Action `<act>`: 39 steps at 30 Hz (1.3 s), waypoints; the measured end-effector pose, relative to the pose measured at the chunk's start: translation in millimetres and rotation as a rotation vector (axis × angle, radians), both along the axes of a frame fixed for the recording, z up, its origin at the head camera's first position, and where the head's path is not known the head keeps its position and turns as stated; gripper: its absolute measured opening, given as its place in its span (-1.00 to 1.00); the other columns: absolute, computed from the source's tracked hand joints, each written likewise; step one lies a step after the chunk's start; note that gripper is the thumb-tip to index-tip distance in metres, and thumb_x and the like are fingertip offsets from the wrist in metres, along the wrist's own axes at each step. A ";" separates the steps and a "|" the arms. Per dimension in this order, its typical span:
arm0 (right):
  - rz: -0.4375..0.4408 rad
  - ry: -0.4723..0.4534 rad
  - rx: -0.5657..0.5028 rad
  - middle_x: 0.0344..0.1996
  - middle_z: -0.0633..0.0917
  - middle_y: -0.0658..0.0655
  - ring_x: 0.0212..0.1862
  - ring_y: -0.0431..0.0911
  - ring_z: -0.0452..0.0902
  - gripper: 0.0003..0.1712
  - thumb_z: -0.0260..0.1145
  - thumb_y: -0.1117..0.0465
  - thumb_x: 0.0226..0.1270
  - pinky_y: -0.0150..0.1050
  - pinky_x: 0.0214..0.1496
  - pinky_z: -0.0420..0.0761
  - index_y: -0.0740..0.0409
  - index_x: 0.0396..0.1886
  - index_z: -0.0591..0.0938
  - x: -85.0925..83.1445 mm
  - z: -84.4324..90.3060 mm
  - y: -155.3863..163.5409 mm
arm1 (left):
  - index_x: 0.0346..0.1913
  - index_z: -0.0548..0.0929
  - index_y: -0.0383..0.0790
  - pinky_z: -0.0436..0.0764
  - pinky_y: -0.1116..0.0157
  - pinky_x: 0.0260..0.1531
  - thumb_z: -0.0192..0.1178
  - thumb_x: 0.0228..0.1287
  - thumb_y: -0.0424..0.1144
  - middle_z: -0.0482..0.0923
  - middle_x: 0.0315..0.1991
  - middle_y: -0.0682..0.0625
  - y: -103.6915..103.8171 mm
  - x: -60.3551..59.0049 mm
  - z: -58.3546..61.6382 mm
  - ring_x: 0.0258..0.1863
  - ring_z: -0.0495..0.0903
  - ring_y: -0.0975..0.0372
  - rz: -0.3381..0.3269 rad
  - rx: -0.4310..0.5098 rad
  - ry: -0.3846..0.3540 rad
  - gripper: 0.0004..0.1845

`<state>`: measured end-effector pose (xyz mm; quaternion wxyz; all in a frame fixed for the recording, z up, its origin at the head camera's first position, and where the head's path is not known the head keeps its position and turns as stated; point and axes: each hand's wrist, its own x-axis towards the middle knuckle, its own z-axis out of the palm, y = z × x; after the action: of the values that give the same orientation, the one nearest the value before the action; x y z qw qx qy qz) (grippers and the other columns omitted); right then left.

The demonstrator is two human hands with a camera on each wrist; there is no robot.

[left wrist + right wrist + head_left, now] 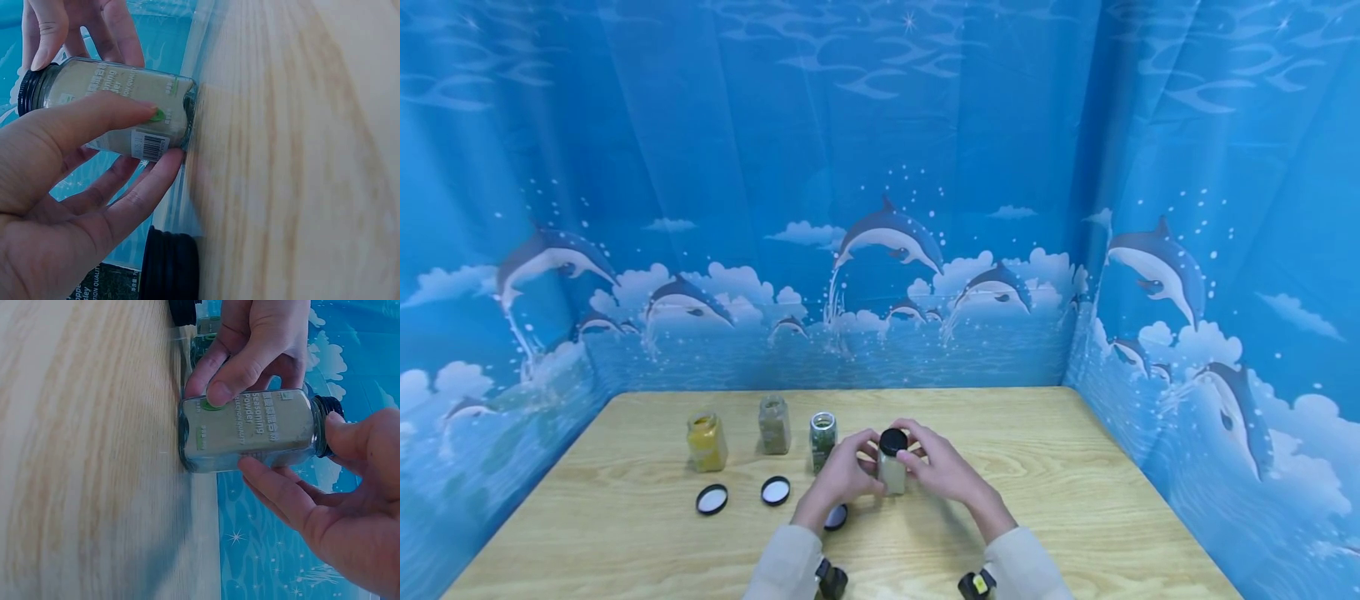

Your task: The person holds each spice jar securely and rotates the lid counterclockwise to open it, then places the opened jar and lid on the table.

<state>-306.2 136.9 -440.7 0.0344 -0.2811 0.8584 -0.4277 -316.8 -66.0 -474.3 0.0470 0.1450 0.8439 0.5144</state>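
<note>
A glass jar of seasoning powder (892, 477) with a black lid (893, 442) stands upright on the table between both hands. My left hand (844, 473) grips the jar's body low down, thumb across its label in the left wrist view. On the other side, my right hand (943, 468) has its thumb on the lid's edge, with fingers against the side of the glass (275, 434). Left of them stands an open jar of green parsley flakes (823, 437), partly behind my left hand. A loose black lid (835, 517) lies beside my left wrist, partly hidden.
Farther left on the wooden table (1037, 467) stand a lidless jar of greyish powder (774, 429) and a lidless jar of yellow powder (707, 446). Two black lids, one nearer the middle (776, 491) and one farther left (712, 499), lie white side up. A dolphin-print curtain (880, 167) surrounds the table.
</note>
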 end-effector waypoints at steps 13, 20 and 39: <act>-0.026 -0.022 0.009 0.05 0.62 0.29 0.13 0.16 0.62 -0.38 0.23 0.08 0.57 0.19 0.23 0.66 0.13 0.50 0.32 0.0 -0.6 -1.4 | -0.03 0.66 -0.11 0.81 0.05 -0.07 0.56 -0.22 -0.55 0.69 -0.11 -0.12 1.2 0.9 -0.4 -0.13 0.76 0.04 0.000 -0.012 0.024 -0.40; -0.094 -0.006 -0.006 0.02 0.67 0.26 0.04 0.07 0.66 -0.43 0.30 -0.01 0.51 0.07 0.15 0.71 0.12 0.36 0.38 1.3 -2.8 -5.7 | -0.03 0.66 -0.10 0.80 0.06 -0.08 0.54 -0.22 -0.54 0.68 -0.12 -0.10 2.9 1.5 0.7 -0.14 0.74 0.06 0.004 -0.020 0.032 -0.41; -0.049 0.077 0.032 0.09 0.67 0.19 0.08 0.05 0.63 -0.57 0.23 0.28 0.53 -0.03 0.14 0.73 0.13 0.33 0.46 2.0 -0.7 -4.2 | -0.02 0.63 -0.16 0.79 0.11 -0.11 0.53 -0.24 -0.54 0.66 -0.15 -0.11 5.6 3.9 1.4 -0.17 0.74 0.08 0.031 -0.030 0.046 -0.40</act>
<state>-304.2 132.6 -441.4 -0.0045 -0.2755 0.8725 -0.4034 -312.9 -60.4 -472.9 0.0220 0.1430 0.8544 0.4991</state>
